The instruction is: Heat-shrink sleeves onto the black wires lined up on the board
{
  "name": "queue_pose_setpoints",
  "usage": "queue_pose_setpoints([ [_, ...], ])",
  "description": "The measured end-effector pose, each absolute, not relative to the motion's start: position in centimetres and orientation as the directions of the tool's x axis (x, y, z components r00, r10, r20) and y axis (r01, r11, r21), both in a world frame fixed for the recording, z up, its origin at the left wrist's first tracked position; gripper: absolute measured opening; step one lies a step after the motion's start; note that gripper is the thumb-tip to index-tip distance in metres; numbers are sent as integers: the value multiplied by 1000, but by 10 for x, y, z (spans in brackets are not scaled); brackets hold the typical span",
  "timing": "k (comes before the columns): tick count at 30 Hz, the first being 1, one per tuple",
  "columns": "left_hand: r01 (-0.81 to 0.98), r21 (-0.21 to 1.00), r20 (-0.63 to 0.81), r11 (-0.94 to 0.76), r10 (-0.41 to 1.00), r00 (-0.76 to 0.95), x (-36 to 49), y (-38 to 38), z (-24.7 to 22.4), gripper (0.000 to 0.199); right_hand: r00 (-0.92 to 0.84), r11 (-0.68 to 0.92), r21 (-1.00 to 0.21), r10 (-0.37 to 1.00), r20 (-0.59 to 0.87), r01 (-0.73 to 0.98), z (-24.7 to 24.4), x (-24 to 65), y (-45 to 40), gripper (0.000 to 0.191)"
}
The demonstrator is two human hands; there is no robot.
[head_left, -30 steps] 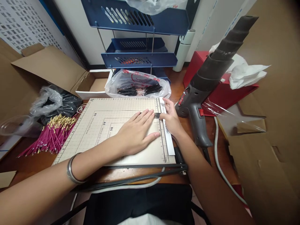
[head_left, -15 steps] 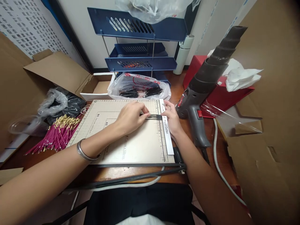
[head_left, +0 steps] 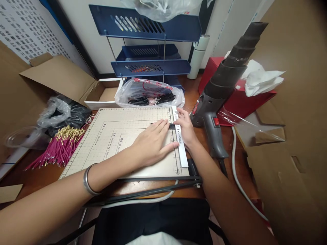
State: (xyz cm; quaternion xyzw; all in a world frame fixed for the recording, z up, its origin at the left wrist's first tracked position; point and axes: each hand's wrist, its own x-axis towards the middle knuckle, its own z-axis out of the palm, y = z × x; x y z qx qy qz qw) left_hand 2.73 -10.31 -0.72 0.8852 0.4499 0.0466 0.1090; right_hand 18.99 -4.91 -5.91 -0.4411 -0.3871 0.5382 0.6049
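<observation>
A paper cutter (head_left: 87, 149) lies before me, with a white strip (head_left: 182, 149) lettered "Paper Cutter" along its right side. Thin black strands (head_left: 172, 126) lie crosswise on the board and run up to this strip. My left hand (head_left: 154, 141) rests flat over them, fingers together and thumb stretched toward the strip, covering most of their length. At the strip's upper right edge is my right hand (head_left: 187, 131). Its bent fingers are apart and touch the strip close to the strands' ends; whatever lies beneath its palm is hidden. The black cutter arm (head_left: 153, 193) runs along the near edge.
Magenta strands with gold ends (head_left: 61, 144) are heaped at left, near an open cardboard box (head_left: 63, 75). Behind the cutter sit a plastic bag of black strands (head_left: 150, 95) and a blue rack (head_left: 150, 68). A heat gun (head_left: 214, 95) stands at right before a red tissue box (head_left: 255, 93).
My left hand has gone from pinching the black strands to lying flat on them, slightly lower and to the right. My right hand stays by the strip. The view has shifted slightly.
</observation>
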Motion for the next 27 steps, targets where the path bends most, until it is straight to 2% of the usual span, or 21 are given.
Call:
queue_pose_setpoints([
  [6, 792, 264, -61, -550, 810, 583, 30, -105, -9, 97, 146, 52, -959, 989, 11, -280, -58, 189, -50, 60],
  [13, 783, 305, -38, -542, 815, 579, 30, -105, -10, 94, 160, 54, -961, 987, 10, -273, -61, 190, -50, 59],
  [19, 789, 277, -60, -549, 809, 584, 32, -105, -10, 95, 139, 49, -951, 990, 6, -306, -60, 189, -49, 57],
  [23, 792, 271, -66, -547, 810, 583, 32, -106, -8, 88, 152, 57, -948, 988, 9, -314, -59, 189, -49, 56],
  [27, 782, 217, 85, -585, 809, 582, 26, -94, -7, 66, 160, 50, -944, 987, -3, -325, -59, 188, -49, 58],
])
